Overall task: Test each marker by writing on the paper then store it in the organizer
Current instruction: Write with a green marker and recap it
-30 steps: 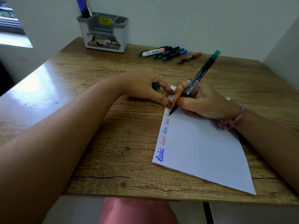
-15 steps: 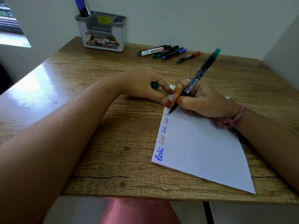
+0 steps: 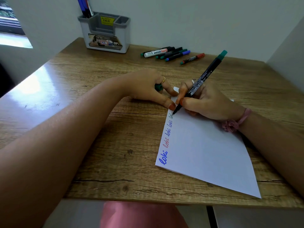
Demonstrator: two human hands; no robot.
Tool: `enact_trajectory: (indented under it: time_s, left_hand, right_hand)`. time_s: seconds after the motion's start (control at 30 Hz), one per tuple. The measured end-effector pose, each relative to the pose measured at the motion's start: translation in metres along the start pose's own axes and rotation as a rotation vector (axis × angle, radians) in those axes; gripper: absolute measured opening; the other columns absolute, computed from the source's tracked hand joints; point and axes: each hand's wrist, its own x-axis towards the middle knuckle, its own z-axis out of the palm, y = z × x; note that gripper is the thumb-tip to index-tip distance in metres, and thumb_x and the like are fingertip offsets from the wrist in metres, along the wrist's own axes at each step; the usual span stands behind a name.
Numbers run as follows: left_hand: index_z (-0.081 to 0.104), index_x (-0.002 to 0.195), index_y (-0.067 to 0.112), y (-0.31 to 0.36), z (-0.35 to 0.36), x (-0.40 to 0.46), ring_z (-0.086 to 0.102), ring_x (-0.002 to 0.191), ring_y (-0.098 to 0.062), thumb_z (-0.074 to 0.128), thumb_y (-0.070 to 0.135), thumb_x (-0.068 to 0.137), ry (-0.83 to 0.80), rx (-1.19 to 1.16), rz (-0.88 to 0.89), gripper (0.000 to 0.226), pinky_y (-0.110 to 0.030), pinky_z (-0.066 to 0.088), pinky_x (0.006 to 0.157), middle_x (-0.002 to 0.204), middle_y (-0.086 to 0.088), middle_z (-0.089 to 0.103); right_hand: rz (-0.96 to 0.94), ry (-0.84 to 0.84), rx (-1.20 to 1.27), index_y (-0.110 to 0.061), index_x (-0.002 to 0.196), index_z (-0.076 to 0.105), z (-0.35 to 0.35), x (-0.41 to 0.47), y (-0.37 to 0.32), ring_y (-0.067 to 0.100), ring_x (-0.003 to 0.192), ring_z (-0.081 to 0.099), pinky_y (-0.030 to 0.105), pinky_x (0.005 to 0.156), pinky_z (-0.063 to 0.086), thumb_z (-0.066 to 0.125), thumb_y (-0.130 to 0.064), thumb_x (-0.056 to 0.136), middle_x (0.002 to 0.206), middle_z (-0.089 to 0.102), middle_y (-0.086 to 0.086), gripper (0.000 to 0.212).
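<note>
Paper (image 3: pixel 207 155) lies at the desk's near edge, "loki" samples along its left margin. Right hand (image 3: pixel 205 102) pinches the green marker (image 3: pixel 197 83), tip on the sheet's top-left. Left hand (image 3: pixel 148 88) curls round the green cap (image 3: pixel 158 87), fingertip pinning the paper corner; keep that pin, light strokes. Untested markers (image 3: pixel 171 55) and organizer (image 3: pixel 105 33) sit at the far edge.

Marker (image 3: pixel 199 83) tip on paper (image 3: pixel 205 150)
</note>
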Motion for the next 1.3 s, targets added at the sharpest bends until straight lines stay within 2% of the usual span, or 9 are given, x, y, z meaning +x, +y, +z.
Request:
enact_trajectory:
  time_s: [0.07,0.17,0.37,0.53,0.67,0.83,0.97,1.17,1.3]
  left_hand:
    - [0.060,0.112,0.041,-0.0014,0.0003,0.0006,0.042,0.064,-0.004,0.066,0.051,0.071,0.006,0.000,-0.001,0.043,-0.021,0.026,0.057,0.069,0.015,0.045]
    - [0.060,0.112,0.042,-0.0021,0.0008,0.0008,0.043,0.066,-0.003,0.065,0.053,0.071,0.005,-0.001,0.001,0.042,-0.021,0.027,0.058,0.072,0.016,0.047]
    - [0.054,0.114,0.046,-0.0035,0.0006,0.0036,0.042,0.077,0.004,0.058,0.054,0.077,-0.013,0.040,0.012,0.038,-0.016,0.028,0.063,0.085,0.029,0.043]
    - [0.057,0.116,0.042,-0.0058,0.0006,0.0044,0.044,0.076,0.003,0.059,0.054,0.077,-0.015,0.031,0.028,0.040,-0.018,0.029,0.063,0.086,0.026,0.047]
    - [0.057,0.117,0.041,-0.0063,0.0018,0.0062,0.043,0.078,0.004,0.058,0.054,0.077,-0.018,0.046,0.032,0.042,-0.017,0.029,0.065,0.087,0.028,0.045]
    - [0.060,0.116,0.039,-0.0058,0.0014,0.0050,0.044,0.073,0.000,0.059,0.053,0.077,-0.007,0.026,0.028,0.042,-0.020,0.029,0.061,0.083,0.024,0.049]
    - [0.060,0.116,0.038,-0.0047,0.0014,0.0039,0.044,0.072,0.000,0.059,0.051,0.079,-0.006,0.032,0.039,0.039,-0.019,0.030,0.061,0.082,0.023,0.050]
    - [0.058,0.113,0.043,-0.0043,0.0002,0.0029,0.045,0.075,0.000,0.059,0.052,0.078,-0.011,0.036,0.042,0.035,-0.019,0.029,0.062,0.084,0.023,0.049]
    - [0.054,0.111,0.046,-0.0021,0.0007,0.0011,0.045,0.072,0.001,0.059,0.049,0.081,-0.011,0.035,0.045,0.030,-0.016,0.027,0.060,0.078,0.024,0.048]
  right_hand:
    - [-0.001,0.005,0.005,-0.006,0.080,0.052,0.0001,-0.0002,-0.0003,-0.002,0.042,0.051,0.006,0.044,0.036,0.049,0.020,0.083,0.048,0.060,-0.017,0.027]
    - [-0.007,0.044,0.017,-0.009,0.075,0.054,0.0030,0.0009,0.0003,0.000,0.042,0.049,0.010,0.044,0.037,0.053,0.002,0.076,0.052,0.062,-0.015,0.011]
    - [-0.016,0.061,-0.004,-0.011,0.074,0.055,0.0009,0.0020,0.0037,0.002,0.042,0.048,0.014,0.043,0.039,0.058,-0.009,0.071,0.048,0.056,-0.010,0.005]
    - [-0.016,0.092,-0.014,-0.012,0.072,0.056,0.0017,0.0034,0.0044,0.003,0.042,0.048,0.015,0.043,0.040,0.057,-0.010,0.071,0.047,0.055,-0.008,0.002]
    - [-0.034,0.085,0.010,-0.010,0.073,0.056,0.0018,0.0031,0.0043,0.002,0.042,0.048,0.014,0.043,0.039,0.062,-0.025,0.064,0.048,0.055,-0.009,0.018]
    - [-0.033,0.096,-0.006,-0.005,0.076,0.055,0.0019,0.0028,0.0044,0.001,0.042,0.049,0.013,0.043,0.041,0.058,0.004,0.080,0.048,0.060,-0.013,0.010]
    - [-0.015,0.108,-0.012,-0.009,0.075,0.057,0.0026,0.0033,0.0049,0.004,0.043,0.050,0.016,0.043,0.042,0.055,-0.008,0.073,0.050,0.059,-0.008,0.003]
    - [-0.006,0.088,-0.017,-0.010,0.075,0.057,0.0009,0.0033,0.0061,0.003,0.043,0.051,0.014,0.044,0.042,0.054,0.011,0.084,0.052,0.062,-0.011,0.022]
    - [0.006,0.141,0.080,-0.013,0.073,0.057,0.0006,0.0041,0.0054,0.004,0.042,0.047,0.016,0.041,0.039,0.054,0.000,0.082,0.049,0.057,-0.007,0.016]
